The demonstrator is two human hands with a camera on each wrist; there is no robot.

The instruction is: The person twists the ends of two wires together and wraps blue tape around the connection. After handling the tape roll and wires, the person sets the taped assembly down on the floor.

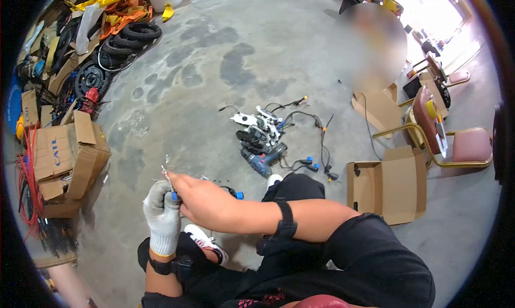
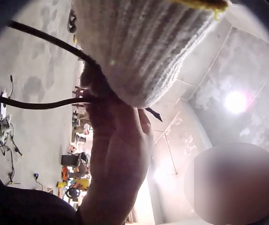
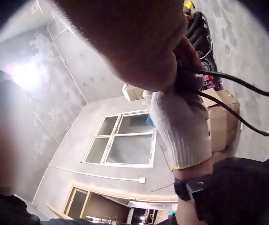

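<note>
My left hand, in a white knitted glove, and my bare right hand meet low at the left of the head view. Between them they grip a black cable, whose two lengths trail away from the fingers in both wrist views. A small blue connector shows at the gloved fingertips. Above the fingers a thin, shiny strand sticks up. In the right wrist view the right hand's fingers lie against the glove and partly hide the grip.
On the floor ahead lie a blue-black power drill, white metal parts and loose cables with connectors. An open cardboard box lies right, near a chair. Left are a carton and stacked tyres.
</note>
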